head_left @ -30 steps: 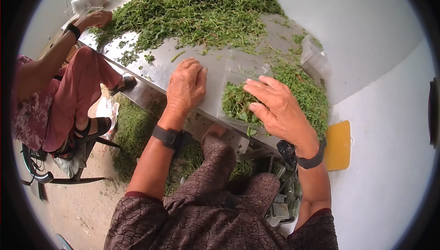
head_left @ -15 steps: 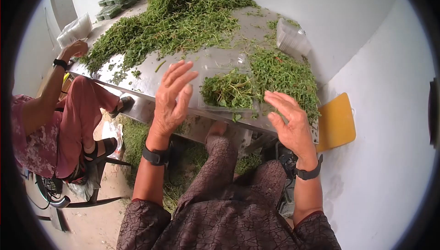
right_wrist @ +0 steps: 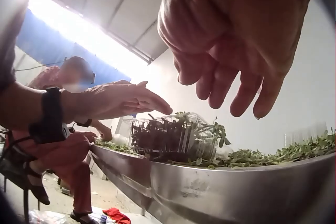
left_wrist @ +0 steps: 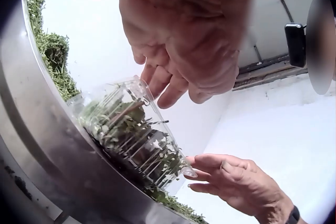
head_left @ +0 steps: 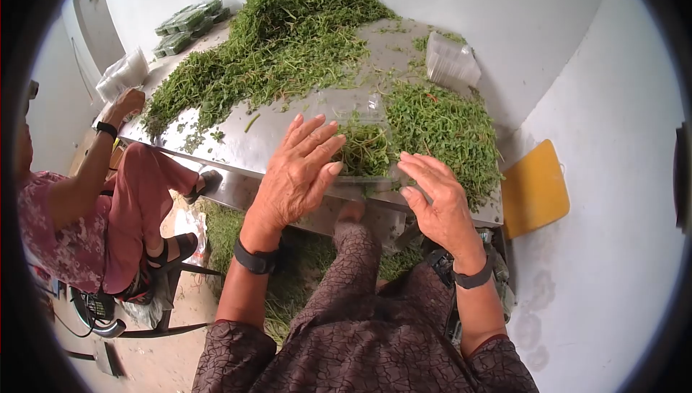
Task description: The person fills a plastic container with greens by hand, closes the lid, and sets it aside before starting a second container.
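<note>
A clear plastic clamshell box stands at the table's front edge, its lid folded back. Leafy green stems fill it, a few poking over the rim. My left hand, fingers extended, is over the box's left side and hides part of it. At the right side is my right hand, its fingers loosely bent and pointing toward the box. In the left wrist view, the left fingertips are close to the top rim and the right hand is at the box's far corner. Neither hand grips anything.
A large heap of greens covers the back of the metal table; a smaller pile lies right of the box. Stacked clear boxes stand behind it. Another person sits at left. A yellow stool is at right.
My right hand lifted off the greens in the box and drew back to its right side. The left hand opened from a loose curl, rose, then came over the box's left side.
</note>
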The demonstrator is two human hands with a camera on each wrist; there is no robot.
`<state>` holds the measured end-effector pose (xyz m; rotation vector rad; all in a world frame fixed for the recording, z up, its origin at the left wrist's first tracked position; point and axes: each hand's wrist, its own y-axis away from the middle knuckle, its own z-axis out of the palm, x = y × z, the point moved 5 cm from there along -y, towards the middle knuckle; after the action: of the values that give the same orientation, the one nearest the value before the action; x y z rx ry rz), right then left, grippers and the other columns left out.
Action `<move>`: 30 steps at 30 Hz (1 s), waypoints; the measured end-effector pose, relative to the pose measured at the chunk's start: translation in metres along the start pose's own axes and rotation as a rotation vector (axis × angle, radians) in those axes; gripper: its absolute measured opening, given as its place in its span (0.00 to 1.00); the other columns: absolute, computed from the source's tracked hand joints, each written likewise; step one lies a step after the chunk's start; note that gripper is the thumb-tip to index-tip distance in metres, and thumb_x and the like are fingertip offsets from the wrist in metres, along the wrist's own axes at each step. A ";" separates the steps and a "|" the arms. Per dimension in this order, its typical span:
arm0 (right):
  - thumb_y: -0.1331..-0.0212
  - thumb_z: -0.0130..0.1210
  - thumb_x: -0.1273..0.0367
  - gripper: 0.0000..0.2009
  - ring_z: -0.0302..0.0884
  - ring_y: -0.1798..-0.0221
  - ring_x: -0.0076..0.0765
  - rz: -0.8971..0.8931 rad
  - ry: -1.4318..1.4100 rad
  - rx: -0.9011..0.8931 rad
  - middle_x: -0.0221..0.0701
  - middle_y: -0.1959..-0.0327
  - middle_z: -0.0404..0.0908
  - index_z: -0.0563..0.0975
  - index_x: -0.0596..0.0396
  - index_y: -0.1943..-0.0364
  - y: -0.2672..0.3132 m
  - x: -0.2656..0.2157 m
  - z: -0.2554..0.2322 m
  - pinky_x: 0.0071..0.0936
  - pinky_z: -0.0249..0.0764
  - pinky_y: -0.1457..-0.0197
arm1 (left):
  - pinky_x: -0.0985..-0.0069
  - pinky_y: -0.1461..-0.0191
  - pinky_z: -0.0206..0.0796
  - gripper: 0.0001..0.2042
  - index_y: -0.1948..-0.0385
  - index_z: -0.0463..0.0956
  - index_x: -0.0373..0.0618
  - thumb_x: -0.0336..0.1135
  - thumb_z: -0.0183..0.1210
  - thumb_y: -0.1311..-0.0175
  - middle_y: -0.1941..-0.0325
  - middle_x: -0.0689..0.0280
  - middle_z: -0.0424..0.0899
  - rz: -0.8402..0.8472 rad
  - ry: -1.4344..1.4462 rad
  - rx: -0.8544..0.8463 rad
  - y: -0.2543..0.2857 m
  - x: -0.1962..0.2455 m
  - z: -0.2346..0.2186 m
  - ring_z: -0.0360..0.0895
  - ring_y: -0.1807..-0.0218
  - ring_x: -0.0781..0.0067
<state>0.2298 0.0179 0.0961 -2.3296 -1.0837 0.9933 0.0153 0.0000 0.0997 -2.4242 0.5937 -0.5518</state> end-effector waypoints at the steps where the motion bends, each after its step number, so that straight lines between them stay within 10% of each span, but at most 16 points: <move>1: 0.47 0.59 0.75 0.18 0.71 0.41 0.46 0.004 0.010 0.003 0.37 0.45 0.78 0.76 0.59 0.49 0.000 0.000 0.001 0.38 0.68 0.39 | 0.53 0.24 0.42 0.20 0.46 0.74 0.40 0.43 0.48 0.32 0.38 0.55 0.73 0.008 0.001 0.002 -0.004 0.004 0.002 0.61 0.31 0.51; 14: 0.43 0.57 0.74 0.18 0.74 0.44 0.48 0.099 -0.073 0.083 0.43 0.47 0.78 0.75 0.61 0.48 0.015 0.013 0.007 0.39 0.71 0.42 | 0.54 0.24 0.40 0.20 0.48 0.74 0.37 0.43 0.46 0.30 0.42 0.54 0.76 0.113 0.063 -0.109 -0.017 0.015 0.016 0.64 0.33 0.52; 17: 0.42 0.58 0.72 0.17 0.81 0.53 0.43 0.288 -0.164 0.116 0.46 0.52 0.79 0.75 0.62 0.49 0.025 0.018 0.007 0.36 0.76 0.50 | 0.57 0.28 0.52 0.21 0.48 0.74 0.37 0.45 0.47 0.30 0.43 0.57 0.78 0.015 0.106 0.108 -0.008 -0.005 -0.005 0.71 0.39 0.56; 22: 0.38 0.57 0.69 0.17 0.82 0.65 0.33 0.481 -0.426 0.146 0.44 0.60 0.82 0.73 0.67 0.49 0.035 0.026 0.030 0.27 0.78 0.64 | 0.70 0.48 0.70 0.26 0.48 0.71 0.30 0.50 0.48 0.29 0.52 0.53 0.80 -0.814 0.823 0.280 0.030 -0.097 0.031 0.78 0.54 0.67; 30: 0.36 0.54 0.67 0.20 0.81 0.73 0.27 0.672 -0.768 0.149 0.42 0.66 0.81 0.69 0.72 0.47 0.019 0.026 0.050 0.20 0.75 0.75 | 0.86 0.61 0.63 0.23 0.44 0.69 0.32 0.43 0.54 0.33 0.60 0.65 0.79 -0.907 1.057 0.059 0.003 -0.096 0.055 0.73 0.61 0.80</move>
<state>0.2141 0.0278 0.0393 -2.2479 -0.3672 2.2470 -0.0362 0.0717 0.0331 -2.0708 -0.2243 -2.2126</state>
